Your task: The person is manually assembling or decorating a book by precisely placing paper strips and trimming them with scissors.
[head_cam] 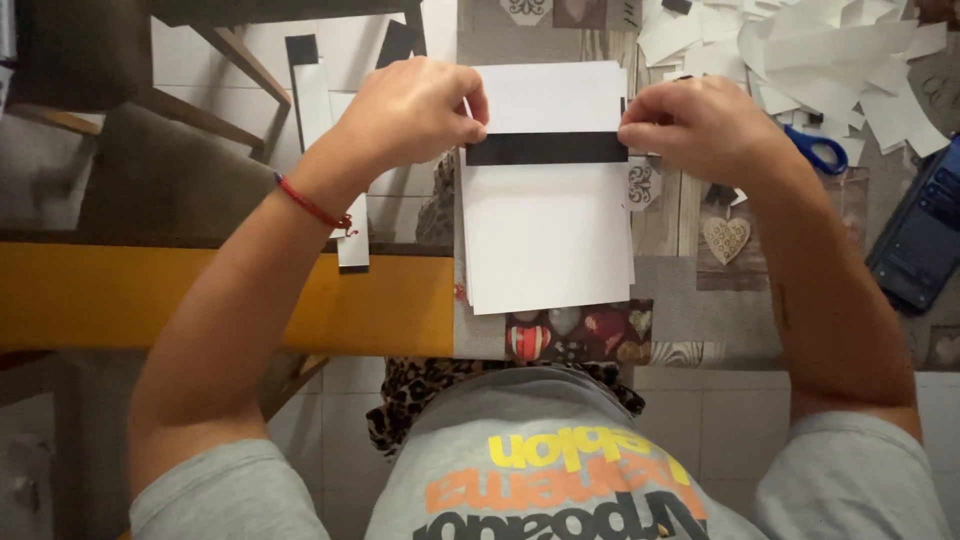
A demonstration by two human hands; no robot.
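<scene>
A stack of white paper sheets (545, 230) lies on the table in front of me. Across its upper part runs a black strip (545, 148). My left hand (415, 110) pinches the strip's left end with thumb and fingers closed on it. My right hand (695, 122) pinches the right end the same way. A thin red string bracelet (312, 207) circles my left wrist.
Several white paper offcuts (820, 55) are heaped at the back right, beside blue-handled scissors (820, 150). A dark phone (920, 235) lies at the right edge. More black-and-white strips (320, 110) hang left of the table. A yellow table edge (100, 295) and a chair (130, 170) are on the left.
</scene>
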